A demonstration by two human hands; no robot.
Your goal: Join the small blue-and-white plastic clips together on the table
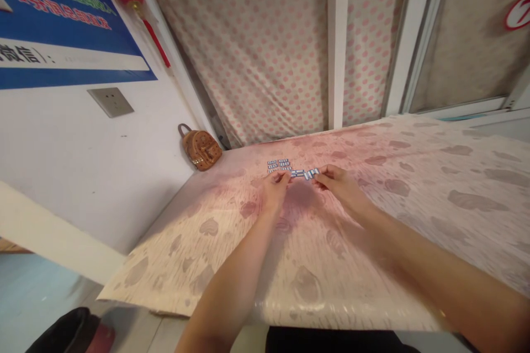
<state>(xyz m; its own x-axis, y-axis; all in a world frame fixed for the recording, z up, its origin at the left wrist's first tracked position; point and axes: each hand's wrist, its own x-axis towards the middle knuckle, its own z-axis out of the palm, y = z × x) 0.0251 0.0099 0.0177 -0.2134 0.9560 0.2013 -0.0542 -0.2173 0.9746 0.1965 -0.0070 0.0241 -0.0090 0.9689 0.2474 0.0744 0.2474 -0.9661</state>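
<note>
Both hands are raised a little over the table, pinching opposite ends of a small blue-and-white strip (pixel 298 174) marked with several pale bars. At its left end, the thumb and fingers of my left hand (pixel 275 183) are closed on it. My right hand (pixel 334 179) grips the right end, where the bars are slanted. Whether the strip is one piece or joined pieces I cannot tell. Just beyond my left hand, several similar blue-and-white pieces (pixel 278 164) lie on the table in short rows, the nearest partly hidden by my fingers.
A patterned cloth covers the table (pixel 306 281). A small brown backpack-shaped bag (pixel 202 149) leans against the wall at the far left corner. Dotted curtains (pixel 265 49) hang behind the table. A dark bin-like object (pixel 68 331) is on the floor at lower left.
</note>
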